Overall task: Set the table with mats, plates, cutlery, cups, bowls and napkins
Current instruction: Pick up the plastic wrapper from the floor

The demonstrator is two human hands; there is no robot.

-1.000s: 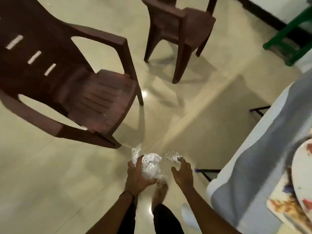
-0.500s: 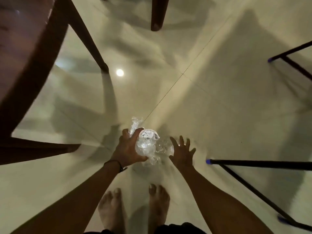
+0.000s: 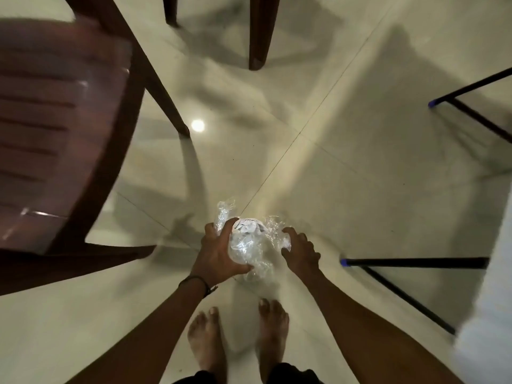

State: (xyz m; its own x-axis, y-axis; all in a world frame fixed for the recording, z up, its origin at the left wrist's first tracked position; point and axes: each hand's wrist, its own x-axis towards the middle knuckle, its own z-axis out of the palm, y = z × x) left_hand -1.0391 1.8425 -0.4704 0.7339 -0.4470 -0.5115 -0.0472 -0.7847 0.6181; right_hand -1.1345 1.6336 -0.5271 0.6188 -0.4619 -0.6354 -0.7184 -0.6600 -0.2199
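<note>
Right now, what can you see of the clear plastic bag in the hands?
The clear plastic bag is crumpled and shiny, with something white with dark marks inside near its top. A loose twisted end sticks up at its left. The left hand grips its left side; the right hand curls its fingers on its right edge. It is over the pale floor; whether it touches it, I cannot tell.

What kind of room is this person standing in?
Probably a dining room at home: a shiny tiled floor, a brown plastic chair, thin black table legs beside it, and bare feet.
</note>
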